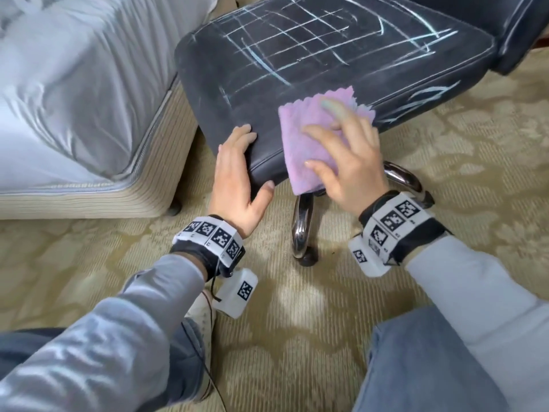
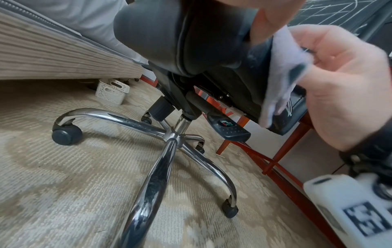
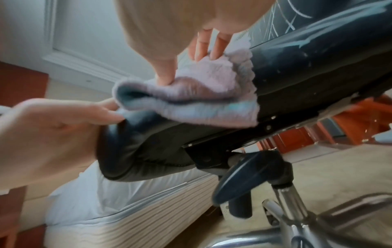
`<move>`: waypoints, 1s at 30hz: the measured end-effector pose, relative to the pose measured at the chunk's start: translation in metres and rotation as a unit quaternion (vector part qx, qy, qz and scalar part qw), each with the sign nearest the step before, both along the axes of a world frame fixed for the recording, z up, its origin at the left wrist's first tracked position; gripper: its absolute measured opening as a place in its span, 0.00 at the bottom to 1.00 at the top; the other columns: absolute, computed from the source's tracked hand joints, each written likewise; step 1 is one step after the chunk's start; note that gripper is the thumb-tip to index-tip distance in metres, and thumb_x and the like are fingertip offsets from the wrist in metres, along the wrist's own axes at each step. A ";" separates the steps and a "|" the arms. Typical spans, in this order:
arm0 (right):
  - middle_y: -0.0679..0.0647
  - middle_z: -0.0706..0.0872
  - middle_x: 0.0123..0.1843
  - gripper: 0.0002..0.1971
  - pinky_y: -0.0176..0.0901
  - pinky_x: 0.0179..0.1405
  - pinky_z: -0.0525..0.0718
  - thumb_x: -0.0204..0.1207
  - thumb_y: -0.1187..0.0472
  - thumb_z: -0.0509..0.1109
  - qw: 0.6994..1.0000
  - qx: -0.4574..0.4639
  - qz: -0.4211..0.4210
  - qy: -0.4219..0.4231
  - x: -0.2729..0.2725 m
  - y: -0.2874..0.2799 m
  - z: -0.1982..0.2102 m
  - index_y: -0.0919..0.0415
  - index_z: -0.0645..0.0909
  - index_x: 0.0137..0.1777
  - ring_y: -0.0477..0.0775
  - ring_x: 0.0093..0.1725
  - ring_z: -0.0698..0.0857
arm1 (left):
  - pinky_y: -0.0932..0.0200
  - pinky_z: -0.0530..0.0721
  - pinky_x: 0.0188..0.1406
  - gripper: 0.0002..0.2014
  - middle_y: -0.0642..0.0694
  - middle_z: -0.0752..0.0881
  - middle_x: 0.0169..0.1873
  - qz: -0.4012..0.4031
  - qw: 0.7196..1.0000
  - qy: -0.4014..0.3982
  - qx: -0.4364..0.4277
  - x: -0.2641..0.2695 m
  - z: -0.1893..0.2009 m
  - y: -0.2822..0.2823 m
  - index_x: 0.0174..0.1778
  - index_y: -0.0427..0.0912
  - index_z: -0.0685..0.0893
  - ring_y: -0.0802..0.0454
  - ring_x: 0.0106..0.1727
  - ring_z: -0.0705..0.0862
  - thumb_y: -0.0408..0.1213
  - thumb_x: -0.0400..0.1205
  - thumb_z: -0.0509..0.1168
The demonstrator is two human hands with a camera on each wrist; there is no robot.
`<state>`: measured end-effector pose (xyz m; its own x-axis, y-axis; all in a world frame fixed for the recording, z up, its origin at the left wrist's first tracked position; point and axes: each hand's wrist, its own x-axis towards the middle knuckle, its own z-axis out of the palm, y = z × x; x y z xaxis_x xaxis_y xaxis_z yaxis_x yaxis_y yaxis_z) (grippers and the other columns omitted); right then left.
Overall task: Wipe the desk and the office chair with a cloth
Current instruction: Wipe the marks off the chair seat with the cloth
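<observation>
A bed (image 1: 74, 93) with a grey cover stands at the left, on a patterned carpet (image 1: 297, 337). Just beside it is the office chair (image 1: 326, 55), its dark seat marked with pale chalk lines in a rough grid. The left hand (image 1: 237, 173) grips the near front corner of the seat: fingers curl over the top edge and the thumb wraps round the front edge below. To its right, the pink cloth (image 1: 315, 138) lies folded over the front edge of the seat, part on top and part hanging down the front. The right hand (image 1: 347, 156) presses it there with fingers spread wide and fairly straight; the right wrist view shows the fingertips (image 3: 212, 50) on the cloth (image 3: 201, 100) and the thumb pushing into its fold. Below the seat, the chrome chair base (image 2: 161, 167) spreads its legs over the carpet, with a white basket (image 2: 112, 90) beyond it under the edge of the bed
</observation>
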<state>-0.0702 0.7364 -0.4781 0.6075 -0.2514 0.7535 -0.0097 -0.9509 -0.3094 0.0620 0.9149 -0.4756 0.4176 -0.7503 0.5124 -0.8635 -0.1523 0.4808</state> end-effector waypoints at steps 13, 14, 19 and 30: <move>0.63 0.83 0.65 0.14 0.57 0.62 0.73 0.70 0.64 0.76 0.994 -0.089 0.027 0.061 -0.002 -0.038 0.013 0.62 0.83 0.57 0.66 0.58 0.79 | 0.27 0.62 0.80 0.38 0.35 0.67 0.81 -0.001 1.000 -0.006 0.029 0.006 0.001 0.007 0.79 0.29 0.67 0.38 0.86 0.61 0.41 0.73 0.66; 0.62 0.83 0.65 0.17 0.56 0.63 0.71 0.70 0.63 0.78 0.995 -0.076 0.005 0.065 -0.008 -0.050 0.014 0.62 0.82 0.58 0.65 0.58 0.78 | 0.27 0.62 0.80 0.38 0.34 0.67 0.81 -0.001 1.000 -0.010 0.029 0.006 0.001 0.007 0.79 0.29 0.67 0.38 0.86 0.61 0.40 0.73 0.66; 0.60 0.85 0.63 0.17 0.53 0.63 0.71 0.69 0.61 0.77 0.995 -0.085 0.032 0.051 0.005 -0.026 0.016 0.62 0.84 0.58 0.65 0.56 0.78 | 0.25 0.64 0.78 0.36 0.31 0.70 0.78 0.023 0.999 -0.021 0.014 -0.002 -0.003 0.000 0.77 0.26 0.69 0.34 0.84 0.64 0.47 0.78 0.66; 0.60 0.84 0.63 0.19 0.53 0.63 0.70 0.69 0.60 0.79 0.997 -0.035 -0.025 0.058 -0.012 -0.055 0.013 0.62 0.83 0.59 0.61 0.57 0.74 | 0.26 0.65 0.78 0.34 0.33 0.70 0.77 0.023 0.999 -0.038 0.015 0.004 -0.005 0.003 0.77 0.28 0.69 0.36 0.85 0.64 0.49 0.83 0.66</move>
